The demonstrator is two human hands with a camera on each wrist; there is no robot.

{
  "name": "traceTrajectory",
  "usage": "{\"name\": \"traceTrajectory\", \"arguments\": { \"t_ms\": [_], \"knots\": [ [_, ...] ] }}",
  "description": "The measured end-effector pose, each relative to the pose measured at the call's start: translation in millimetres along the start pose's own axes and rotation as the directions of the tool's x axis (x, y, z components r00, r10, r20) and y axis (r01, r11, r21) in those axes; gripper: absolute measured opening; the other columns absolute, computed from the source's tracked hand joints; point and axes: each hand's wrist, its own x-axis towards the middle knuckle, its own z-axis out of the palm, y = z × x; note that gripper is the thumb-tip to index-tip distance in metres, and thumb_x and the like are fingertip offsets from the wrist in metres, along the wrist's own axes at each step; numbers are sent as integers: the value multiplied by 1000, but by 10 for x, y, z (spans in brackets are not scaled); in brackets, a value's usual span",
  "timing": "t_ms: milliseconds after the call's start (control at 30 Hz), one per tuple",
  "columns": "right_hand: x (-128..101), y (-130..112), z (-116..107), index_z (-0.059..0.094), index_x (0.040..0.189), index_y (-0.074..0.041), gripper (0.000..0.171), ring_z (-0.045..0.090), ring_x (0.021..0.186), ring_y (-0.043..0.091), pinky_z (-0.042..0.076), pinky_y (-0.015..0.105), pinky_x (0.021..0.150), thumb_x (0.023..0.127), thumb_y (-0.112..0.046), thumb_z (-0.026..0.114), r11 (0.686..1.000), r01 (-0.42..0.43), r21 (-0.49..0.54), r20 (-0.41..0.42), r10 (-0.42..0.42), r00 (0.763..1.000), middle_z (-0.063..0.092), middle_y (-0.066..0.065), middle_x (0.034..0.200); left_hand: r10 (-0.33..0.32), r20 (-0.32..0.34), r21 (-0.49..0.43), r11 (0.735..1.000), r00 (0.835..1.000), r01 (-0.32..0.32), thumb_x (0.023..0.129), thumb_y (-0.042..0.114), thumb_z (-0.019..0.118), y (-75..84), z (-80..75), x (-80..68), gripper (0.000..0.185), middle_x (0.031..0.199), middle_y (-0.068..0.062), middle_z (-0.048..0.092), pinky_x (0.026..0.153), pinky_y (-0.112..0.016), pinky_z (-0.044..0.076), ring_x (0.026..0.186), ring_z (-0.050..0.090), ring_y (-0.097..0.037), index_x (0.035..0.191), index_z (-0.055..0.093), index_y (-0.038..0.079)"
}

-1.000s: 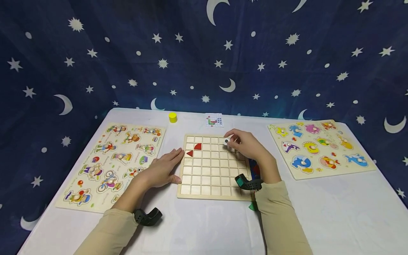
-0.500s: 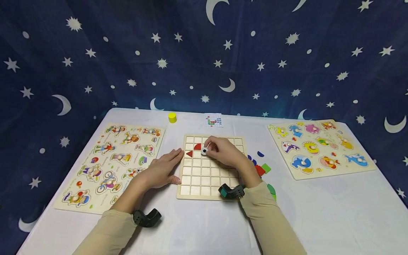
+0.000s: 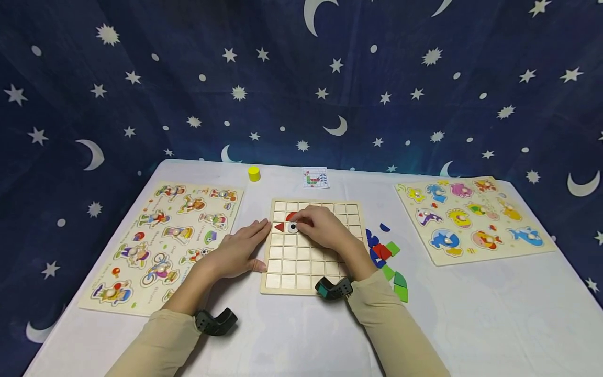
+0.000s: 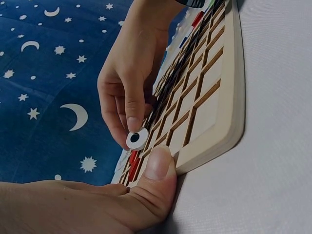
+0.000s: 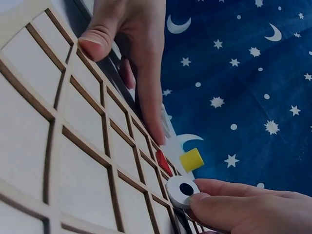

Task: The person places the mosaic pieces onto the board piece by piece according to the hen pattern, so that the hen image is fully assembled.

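A wooden grid board (image 3: 301, 290) lies in the middle of the table in the head view. Along its left edge rests my left hand (image 3: 237, 248), fingers straight and thumb on the rim. My right hand (image 3: 325, 225) pinches a white round eye piece (image 3: 292, 227) with a black dot between thumb and fingers. This piece is over the board, just right of a red triangle (image 3: 279, 227) and below a partly covered red piece (image 3: 290, 215). In the right wrist view the eye piece (image 5: 174, 193) stands tilted, close over the grid slots.
Several blue, red and green pieces (image 3: 393, 248) lie right of the board. Behind it are a small pattern card (image 3: 315, 178) and a yellow cylinder (image 3: 254, 174). Picture puzzle boards lie left (image 3: 155, 246) and right (image 3: 476, 250), before a starry curtain (image 3: 282, 78).
My right hand has carried the eye piece left across the board from its upper right to beside the red triangle, uncovering the loose pieces. The left hand has stayed at the board's edge.
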Motion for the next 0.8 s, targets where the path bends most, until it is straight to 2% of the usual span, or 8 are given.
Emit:
{"name": "traceTrajectory", "arguments": {
  "t_ms": [100,333,567,800],
  "knots": [
    [5,-12,20,71,109,-15,19,62,105,18,47,37,95,93,-18,61,1000,-3,-16,-9,3,1000,70,2,107,-10,9,-4,1000,1000,10,78,48,67,-10,7,8,97,159,-10,17,104,-69,26,146,18,-33,153,19,11],
    [3,-51,66,72,111,-17,24,53,79,12,46,28,74,88,-23,68,999,-14,-44,-32,12,999,65,-2,97,-7,3,-2,1000,1000,7,78,49,67,-19,12,13,96,159,-10,18,102,-71,26,145,19,-34,152,20,10],
    [-14,-65,100,71,114,-20,30,52,79,9,45,27,72,85,-27,71,993,-36,-112,-51,31,998,61,-5,101,-2,2,6,1000,1000,2,78,49,67,-7,2,11,95,159,-11,19,102,-69,28,145,21,-34,152,22,10],
    [-15,-50,110,71,114,-21,31,53,81,9,45,27,72,84,-28,72,993,-26,-114,-57,20,998,59,-5,98,-4,6,2,1000,1000,4,78,48,67,-14,9,9,95,159,-11,18,102,-71,27,145,20,-34,152,21,10]
  ]
}}
